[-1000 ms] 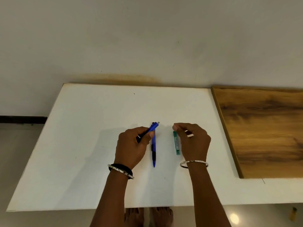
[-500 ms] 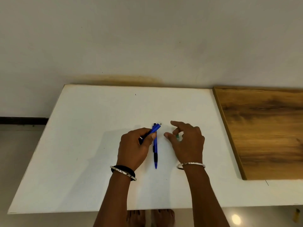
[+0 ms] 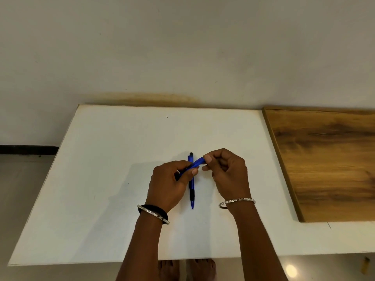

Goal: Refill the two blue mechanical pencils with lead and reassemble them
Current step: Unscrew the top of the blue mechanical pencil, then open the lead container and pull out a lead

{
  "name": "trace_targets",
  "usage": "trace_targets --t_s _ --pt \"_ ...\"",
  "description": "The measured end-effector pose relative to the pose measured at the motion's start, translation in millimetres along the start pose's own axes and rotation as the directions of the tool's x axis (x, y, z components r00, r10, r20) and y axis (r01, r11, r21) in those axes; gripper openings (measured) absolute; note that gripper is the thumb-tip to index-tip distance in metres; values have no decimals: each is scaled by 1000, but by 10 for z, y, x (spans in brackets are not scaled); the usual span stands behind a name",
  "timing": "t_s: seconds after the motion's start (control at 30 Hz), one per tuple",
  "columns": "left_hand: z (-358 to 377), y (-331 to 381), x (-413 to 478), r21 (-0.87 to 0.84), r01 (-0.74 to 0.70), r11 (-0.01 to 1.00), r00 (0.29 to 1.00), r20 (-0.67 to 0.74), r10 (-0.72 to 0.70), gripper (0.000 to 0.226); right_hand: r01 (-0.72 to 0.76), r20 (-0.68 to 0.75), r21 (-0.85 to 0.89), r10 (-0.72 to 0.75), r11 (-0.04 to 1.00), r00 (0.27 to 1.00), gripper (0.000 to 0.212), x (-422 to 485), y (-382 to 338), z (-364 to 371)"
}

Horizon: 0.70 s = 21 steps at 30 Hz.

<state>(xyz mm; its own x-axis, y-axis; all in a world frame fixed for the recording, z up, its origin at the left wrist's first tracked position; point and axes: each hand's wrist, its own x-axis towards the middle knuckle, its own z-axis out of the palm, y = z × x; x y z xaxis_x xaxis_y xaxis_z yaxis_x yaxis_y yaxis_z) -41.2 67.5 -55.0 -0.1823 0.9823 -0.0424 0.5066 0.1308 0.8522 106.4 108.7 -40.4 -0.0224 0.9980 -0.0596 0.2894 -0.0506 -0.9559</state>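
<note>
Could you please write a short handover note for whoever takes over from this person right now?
Left hand: grips the held pencil, slanted across the other one.
Right hand: pinches the held pencil's far end.
Second pencil: lies on the white table between the hands, apparently whole.
Lead supply: not visible in this view.
Done: nothing confirmable.
Left: open, refill and close both pencils.

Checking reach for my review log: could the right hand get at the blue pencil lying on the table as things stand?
Probably yes, once freed: the lying pencil sits just beside the right hand with its near half bare, but that hand now pinches the end of the held pencil.
</note>
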Motion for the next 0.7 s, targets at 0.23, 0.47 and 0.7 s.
trace_targets --t_s 0.23,0.47,0.7 --pt "-66 -93 18 -15 21 1000 998 -62 -21 13 74 -196 -157 -104 985 975 10 46 91 -150" --pt "-10 -77 36 -22 0 1000 997 -73 -1 12 94 -94 -539 -171 837 981 5 50 251 -89" --pt "-1 -87 48 -13 6 1000 998 -64 -7 22 85 -68 -570 -151 817 986 13 60 260 -73"
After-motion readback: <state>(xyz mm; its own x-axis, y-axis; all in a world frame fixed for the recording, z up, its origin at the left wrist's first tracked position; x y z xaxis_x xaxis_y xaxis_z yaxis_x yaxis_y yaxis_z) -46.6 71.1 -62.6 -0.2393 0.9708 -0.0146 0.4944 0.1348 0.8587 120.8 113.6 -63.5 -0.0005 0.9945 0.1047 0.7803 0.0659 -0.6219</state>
